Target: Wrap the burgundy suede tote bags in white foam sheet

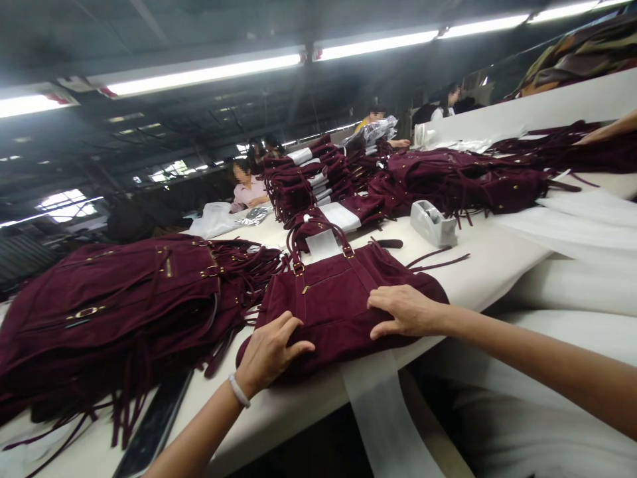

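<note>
Pressing a maroon bag (338,305) flat on the white surface (492,265), both hands on it.

The left hand (271,352) rests near the bag's lower corner, fingers spread and released, grasping nothing; the right hand (405,311) lies palm-down on its right side, likewise released; smoothing goes best with even pressure outward from the handles (318,239); a pile of bags (114,312) sits just left; a tape dispenser (432,223) stands behind.

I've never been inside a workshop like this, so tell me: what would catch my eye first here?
Most striking is the dark red suede bag lying flat at the near edge of the white table, with the left hand and right hand pressed on it. To its left slumps a big pile of fringed bags in the same colour. More stacks sit farther along, and a tape dispenser stands just behind the bag.
</note>
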Action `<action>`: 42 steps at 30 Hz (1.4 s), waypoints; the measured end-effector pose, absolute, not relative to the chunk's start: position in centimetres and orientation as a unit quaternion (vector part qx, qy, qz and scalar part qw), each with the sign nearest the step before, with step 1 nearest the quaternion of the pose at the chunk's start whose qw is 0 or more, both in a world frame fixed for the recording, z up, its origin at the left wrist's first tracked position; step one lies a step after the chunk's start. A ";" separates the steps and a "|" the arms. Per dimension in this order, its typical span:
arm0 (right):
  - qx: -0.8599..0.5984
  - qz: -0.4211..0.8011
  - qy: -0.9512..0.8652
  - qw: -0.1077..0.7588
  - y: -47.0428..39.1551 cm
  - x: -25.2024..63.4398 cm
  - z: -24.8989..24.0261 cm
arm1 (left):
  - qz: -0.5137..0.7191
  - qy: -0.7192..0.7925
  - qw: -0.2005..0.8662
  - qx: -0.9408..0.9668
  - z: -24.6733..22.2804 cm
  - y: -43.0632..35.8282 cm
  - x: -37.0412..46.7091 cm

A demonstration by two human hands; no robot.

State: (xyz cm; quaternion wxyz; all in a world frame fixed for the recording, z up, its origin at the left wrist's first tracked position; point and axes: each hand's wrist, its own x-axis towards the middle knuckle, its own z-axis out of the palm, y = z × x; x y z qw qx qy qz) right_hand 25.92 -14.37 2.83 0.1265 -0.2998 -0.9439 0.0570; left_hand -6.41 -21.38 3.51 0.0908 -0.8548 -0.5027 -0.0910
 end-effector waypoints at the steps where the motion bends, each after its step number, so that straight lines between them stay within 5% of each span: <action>1: -0.291 0.059 -0.948 0.113 -14.5 25.7 2.8 | -0.079 -0.504 0.074 -0.857 3.6 -21.8 -6.3; 8: -0.255 -0.019 -0.964 0.079 -13.6 23.9 4.7 | -0.060 -0.555 -0.041 -0.828 5.0 -21.7 -5.3; 14: -0.234 -0.131 -0.957 0.113 -10.7 23.1 2.2 | -0.073 -0.439 0.272 -0.853 1.5 -18.6 -6.0; 20: -0.283 -0.156 -0.930 0.175 -10.4 27.5 0.4 | -0.093 -0.361 0.324 -0.870 -0.7 -18.9 -8.1; 25: -0.319 -0.162 -0.925 0.128 -9.7 31.1 0.6 | -0.073 -0.300 0.346 -0.886 -0.3 -19.2 -8.4; 31: -0.428 -0.104 -0.893 0.093 -7.1 30.8 -3.3 | -0.086 -0.405 0.333 -0.847 -2.6 -19.9 -7.1; 42: -0.337 -0.143 -0.927 0.079 -8.5 30.7 -1.7 | -0.006 -0.562 0.122 -0.818 1.3 -20.9 -7.1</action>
